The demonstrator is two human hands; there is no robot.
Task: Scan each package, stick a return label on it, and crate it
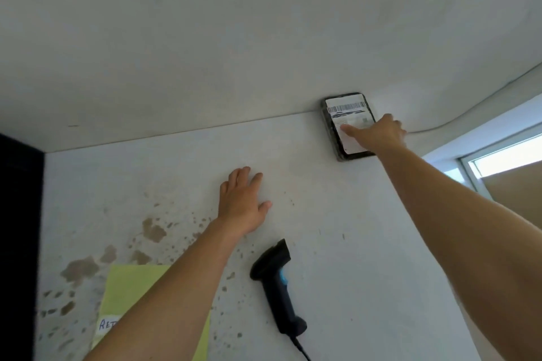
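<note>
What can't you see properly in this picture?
Head view only:
- Yellow-green sheet: the left forearm covers part of it, and the bottom edge cuts it off. Its white tag reads only "RE".
- Package: the print on its label is too small to read, and the right hand hides its right side.
- Scanner: its cable leaves the bottom edge.
- No crate is in view.

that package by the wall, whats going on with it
A person is reaching across a white table with the right hand, fingers on the label of a dark package lying against the far wall. The left hand rests flat on the table. A black scanner lies untouched nearer the person, beside a yellow-green sheet. No crate is in view.
</note>
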